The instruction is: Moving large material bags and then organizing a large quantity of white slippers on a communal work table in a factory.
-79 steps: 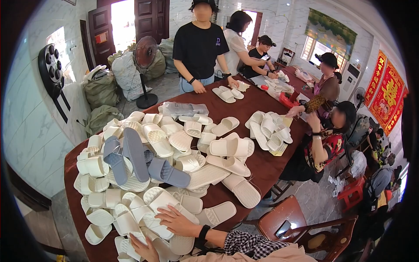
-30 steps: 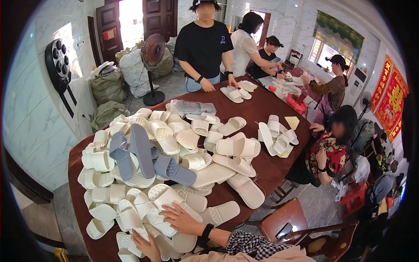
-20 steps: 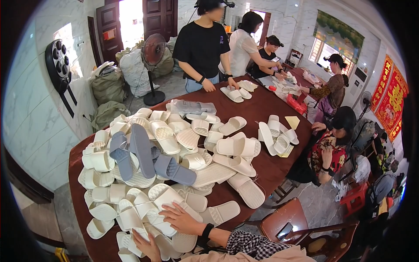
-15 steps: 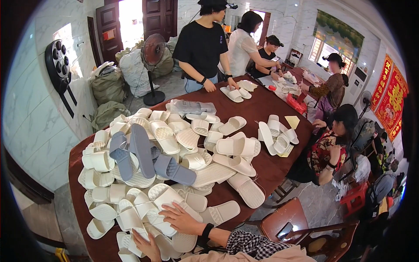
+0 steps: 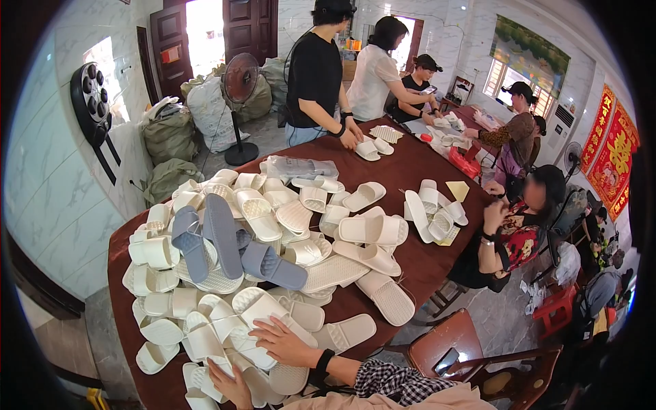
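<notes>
A big heap of cream slippers [image 5: 260, 212] covers the near half of a dark red-brown table [image 5: 410, 171], with three grey-blue slippers [image 5: 222, 236] on top. My right hand [image 5: 283, 342], with a black wristband and a plaid sleeve, lies flat with spread fingers on cream slippers at the near edge. My left hand [image 5: 229, 386] sits lower, at the frame's bottom, touching a cream slipper [image 5: 205, 342]; its grip is partly cut off.
Several other people work around the far end and right side: one in black [image 5: 314, 75] handles slippers, one seated at the right [image 5: 519, 225]. A wooden chair [image 5: 471, 355] stands at my right. Beyond the table are a floor fan [image 5: 239, 82] and sacks [image 5: 167, 133].
My hands have stayed on the slippers at the near edge. The view has shifted a little, and the person in black at the far end has leaned over the table.
</notes>
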### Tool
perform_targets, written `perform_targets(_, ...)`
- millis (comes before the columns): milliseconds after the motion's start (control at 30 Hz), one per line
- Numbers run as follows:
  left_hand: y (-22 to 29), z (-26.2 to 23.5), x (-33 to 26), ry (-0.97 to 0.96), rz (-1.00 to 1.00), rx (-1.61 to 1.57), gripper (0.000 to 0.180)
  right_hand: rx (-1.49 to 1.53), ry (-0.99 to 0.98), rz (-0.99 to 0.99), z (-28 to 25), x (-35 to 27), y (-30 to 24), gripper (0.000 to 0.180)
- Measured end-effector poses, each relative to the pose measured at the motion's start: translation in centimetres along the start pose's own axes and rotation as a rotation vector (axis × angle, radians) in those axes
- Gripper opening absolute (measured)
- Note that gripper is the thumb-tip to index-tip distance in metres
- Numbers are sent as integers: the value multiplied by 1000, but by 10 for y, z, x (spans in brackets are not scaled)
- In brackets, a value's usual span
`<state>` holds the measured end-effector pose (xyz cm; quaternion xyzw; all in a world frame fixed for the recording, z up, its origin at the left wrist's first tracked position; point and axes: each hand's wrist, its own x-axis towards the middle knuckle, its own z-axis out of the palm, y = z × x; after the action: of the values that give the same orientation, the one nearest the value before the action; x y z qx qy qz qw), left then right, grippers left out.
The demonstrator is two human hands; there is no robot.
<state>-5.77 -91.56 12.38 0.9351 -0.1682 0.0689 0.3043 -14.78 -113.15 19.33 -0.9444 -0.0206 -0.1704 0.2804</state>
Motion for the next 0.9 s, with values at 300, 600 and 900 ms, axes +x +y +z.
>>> perform_targets(300, -1, -2, 0, -13, -15, 6, 71, -23, 5, -7, 1, 1, -1, 23)
perform_targets(600, -5, 3, 0, 5, -12, 22, 72, -21, 8, -5, -1, 0, -2, 24)
perform_targets(900, 30, -28, 0, -98, -21, 28, 76, -32, -12, -3, 0, 0, -1, 28)
